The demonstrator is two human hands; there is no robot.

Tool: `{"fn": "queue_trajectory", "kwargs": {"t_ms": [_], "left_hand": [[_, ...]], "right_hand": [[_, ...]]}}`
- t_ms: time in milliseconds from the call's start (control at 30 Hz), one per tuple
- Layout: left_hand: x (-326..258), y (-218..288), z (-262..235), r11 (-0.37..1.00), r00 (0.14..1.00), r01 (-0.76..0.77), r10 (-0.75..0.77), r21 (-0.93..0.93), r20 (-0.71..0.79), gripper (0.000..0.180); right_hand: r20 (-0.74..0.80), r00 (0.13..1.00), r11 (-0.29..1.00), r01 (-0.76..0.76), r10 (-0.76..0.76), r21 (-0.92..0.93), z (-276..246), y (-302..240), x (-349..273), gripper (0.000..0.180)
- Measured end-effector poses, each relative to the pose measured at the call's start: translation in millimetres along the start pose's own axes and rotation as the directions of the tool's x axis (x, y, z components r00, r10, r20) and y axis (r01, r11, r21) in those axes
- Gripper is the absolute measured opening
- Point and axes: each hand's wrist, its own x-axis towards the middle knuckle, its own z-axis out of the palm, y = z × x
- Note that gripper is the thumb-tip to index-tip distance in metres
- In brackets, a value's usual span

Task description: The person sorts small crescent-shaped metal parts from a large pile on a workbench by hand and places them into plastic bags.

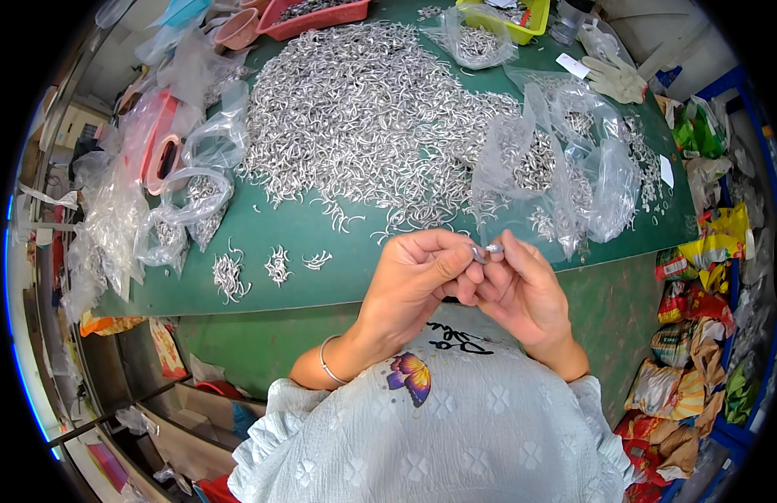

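Note:
Close in front of my chest, by the table's near edge, my two hands meet fingertip to fingertip. My left hand is closed, thumb and forefinger pinching a small silvery metal piece. A second small silvery piece sits between the fingers of my right hand, also closed in a pinch. Whether the two pieces are joined cannot be made out. Beyond my hands spreads a large heap of curved silvery metal pieces. Small separate piles lie to the left: a larger one, a middle one and a little one.
Clear plastic bags of metal parts lie at right, more bags at left. Along the green table's far side stand a red tray and a yellow-green basket. Scissors with a pink handle and a glove lie there too.

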Motion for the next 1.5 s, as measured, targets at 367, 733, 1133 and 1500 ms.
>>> {"fn": "queue_trajectory", "kwargs": {"t_ms": [367,733,1133,1500], "left_hand": [[29.1,-9.5,5.6,0.937,0.988,-0.100,0.133,0.334,-0.078,0.013],[112.8,3.0,54.0,-0.677,0.683,-0.347,0.291,0.649,0.670,0.009],[131.1,3.0,49.3,-0.647,0.591,-0.263,0.479,0.716,0.650,0.021],[119.5,3.9,39.0,-0.147,0.658,-0.393,0.644,0.908,0.389,0.049]], "right_hand": [[0.001,0.751,0.648,0.570,-0.660,-0.506,-19.3,-0.8,6.2,0.013],[0.484,0.465,-0.619,-0.193,-0.741,-0.762,-28.1,-66.5,24.1,0.010],[0.027,0.296,-0.113,-0.276,-0.955,-0.954,-145.2,-66.6,-22.9,0.124],[0.005,0.021,0.003,0.367,-1.000,-0.930,-134.1,-101.9,30.7,0.026]]}}
